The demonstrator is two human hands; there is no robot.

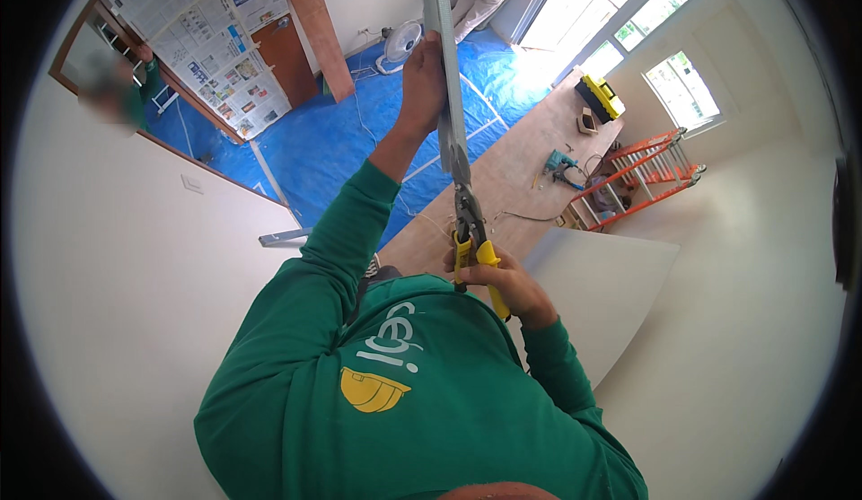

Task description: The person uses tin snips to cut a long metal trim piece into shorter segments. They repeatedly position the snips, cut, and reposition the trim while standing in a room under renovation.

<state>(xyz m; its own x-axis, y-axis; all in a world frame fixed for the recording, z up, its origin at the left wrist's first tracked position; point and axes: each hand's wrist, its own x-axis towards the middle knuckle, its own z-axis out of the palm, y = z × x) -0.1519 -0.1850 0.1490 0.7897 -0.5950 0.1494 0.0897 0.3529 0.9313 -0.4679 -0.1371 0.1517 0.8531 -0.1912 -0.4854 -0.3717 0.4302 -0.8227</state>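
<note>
My left hand [422,83] is raised at the upper middle, closed around a long, narrow grey metal channel [451,105]. My right hand [503,285], lower down near my green sweatshirt, grips the yellow handles of a pair of metal snips [469,213]. The snips point up along the channel, with their jaws at its lower end. Whether the jaws are closed on the metal is too small to tell.
Blue sheeting [296,159] covers the floor beside a wooden board [449,222] bearing a teal power tool [561,163] and toolbox [597,100]. An orange ladder [637,177] lies right; a white panel [602,285] is below. A person [471,11] stands by a fan [404,47]; another [117,96] appears left.
</note>
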